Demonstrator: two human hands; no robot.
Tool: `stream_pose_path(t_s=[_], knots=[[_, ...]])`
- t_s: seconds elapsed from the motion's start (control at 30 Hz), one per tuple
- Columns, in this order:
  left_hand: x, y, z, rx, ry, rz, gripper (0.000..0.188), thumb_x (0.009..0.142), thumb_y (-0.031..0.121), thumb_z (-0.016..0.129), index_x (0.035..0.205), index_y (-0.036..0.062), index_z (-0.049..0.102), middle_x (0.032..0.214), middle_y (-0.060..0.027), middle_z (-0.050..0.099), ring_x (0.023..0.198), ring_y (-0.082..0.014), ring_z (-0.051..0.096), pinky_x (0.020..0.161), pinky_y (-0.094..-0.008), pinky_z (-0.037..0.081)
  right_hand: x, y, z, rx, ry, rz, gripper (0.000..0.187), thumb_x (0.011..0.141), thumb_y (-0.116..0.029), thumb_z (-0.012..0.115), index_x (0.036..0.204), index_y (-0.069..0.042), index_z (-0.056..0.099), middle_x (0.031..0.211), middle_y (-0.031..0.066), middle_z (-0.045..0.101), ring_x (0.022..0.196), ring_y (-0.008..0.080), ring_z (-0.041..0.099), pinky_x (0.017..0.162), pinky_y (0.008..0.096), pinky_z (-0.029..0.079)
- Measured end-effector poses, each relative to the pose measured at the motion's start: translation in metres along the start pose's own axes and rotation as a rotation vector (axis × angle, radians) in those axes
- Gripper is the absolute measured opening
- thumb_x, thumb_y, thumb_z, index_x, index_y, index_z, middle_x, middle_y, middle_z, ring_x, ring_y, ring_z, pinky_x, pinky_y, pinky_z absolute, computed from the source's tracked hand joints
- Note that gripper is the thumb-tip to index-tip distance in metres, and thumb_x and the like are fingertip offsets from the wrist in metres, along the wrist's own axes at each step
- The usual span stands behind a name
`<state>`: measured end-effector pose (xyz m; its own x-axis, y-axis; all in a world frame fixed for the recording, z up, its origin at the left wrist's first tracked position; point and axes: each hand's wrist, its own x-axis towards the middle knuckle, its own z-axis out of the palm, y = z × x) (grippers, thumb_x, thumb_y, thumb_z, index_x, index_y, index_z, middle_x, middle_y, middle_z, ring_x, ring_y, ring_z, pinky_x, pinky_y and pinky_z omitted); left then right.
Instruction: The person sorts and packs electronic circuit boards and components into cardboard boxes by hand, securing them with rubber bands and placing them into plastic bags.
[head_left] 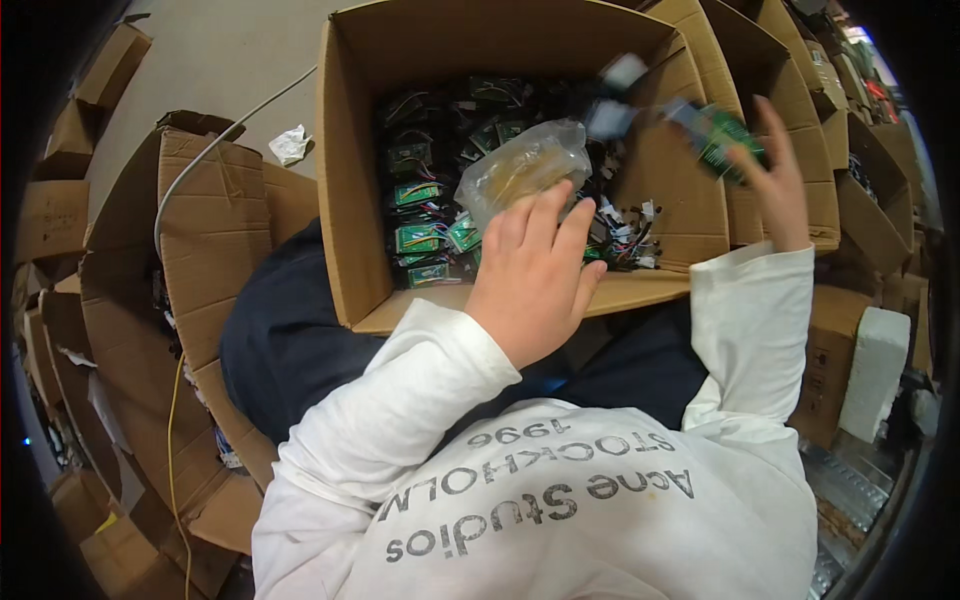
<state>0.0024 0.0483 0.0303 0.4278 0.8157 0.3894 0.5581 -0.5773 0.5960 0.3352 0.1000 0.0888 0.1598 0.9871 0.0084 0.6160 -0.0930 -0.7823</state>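
One board (725,142), blurred at upper right, is pinched in the right hand (780,190) while the outspread left hand (530,268) lies over a bag (520,165) in the box (352,170) at upper centre, the step apparently a transfer, the next move likely calling for controlled release.

Legible print noted on one item: the white shirt (590,555), across the chest, appearing upside down from this view. Dark block lettering (540,505), speckled with wear, stands in three lines. The largest line, in capital and small letters, lies nearest the collar side; a smaller line in capitals follows; a four-digit number lies nearest the lower hem. Cardboard carton (830,350), right: dark side marks, too small to read.
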Motion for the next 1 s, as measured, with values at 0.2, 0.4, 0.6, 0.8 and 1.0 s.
stream_pose_path(t_s=[0.2,0.4,0.6,0.8,1.0], knots=[[-0.043,-0.005,0.022,0.145,-0.761,0.047,0.038,0.088,0.031,0.07,0.112,0.0041,0.058,0.099,-0.0109,0.063,0.096,-0.0303,0.061,0.086,-0.0406,0.045,0.029,0.066,-0.031,0.231,0.438,0.398,0.091,0.093,-0.017,0.07,0.161,-0.016,0.01,0.13,0.0098,0.058,0.113,0.0165,0.057,0.088,0.0341,0.047],[-0.062,0.001,0.04,0.241,-0.677,0.018,0.039,0.085,0.036,0.072,0.106,0.0064,0.058,0.092,-0.0093,0.063,0.092,-0.027,0.062,0.08,-0.0401,0.045,0.017,0.063,0.106,-0.023,-0.39,0.114,0.039,0.094,-0.019,0.065,0.13,-0.005,0.061,0.121,0.0091,0.064,0.112,0.0203,0.06,0.097,0.033,0.048],[-0.067,0.001,0.046,0.28,-0.689,0.011,0.037,0.086,0.035,0.07,0.108,0.007,0.059,0.093,-0.0085,0.064,0.092,-0.027,0.063,0.082,-0.0406,0.044,-0.018,0.117,0.229,-0.561,-0.911,-0.146,0.037,0.091,-0.022,0.062,0.123,-0.004,0.068,0.137,0.0172,0.056,0.123,0.0369,0.055,0.107,0.044,0.043],[-0.069,0.001,0.043,0.303,-0.73,-0.015,0.032,0.09,0.026,0.06,0.116,0.0077,0.059,0.097,-0.0079,0.066,0.094,-0.0256,0.064,0.083,-0.0394,0.043,0.0,0.156,0.264,-0.775,-1.055,-0.15,0.037,0.086,-0.013,0.064,0.121,-0.003,0.069,0.153,0.0182,0.04,0.135,0.0395,0.044,0.113,0.0423,0.038],[-0.066,0.003,0.042,0.322,-0.794,-0.037,0.035,0.094,0.022,0.054,0.126,0.0076,0.056,0.102,-0.0069,0.066,0.098,-0.0242,0.064,0.085,-0.04,0.042,0.016,0.184,0.284,-0.636,-0.895,-0.257,0.033,0.083,-0.002,0.062,0.115,-0.004,0.07,0.129,0.0232,0.06,0.114,0.0411,0.058,0.097,0.0435,0.049]])
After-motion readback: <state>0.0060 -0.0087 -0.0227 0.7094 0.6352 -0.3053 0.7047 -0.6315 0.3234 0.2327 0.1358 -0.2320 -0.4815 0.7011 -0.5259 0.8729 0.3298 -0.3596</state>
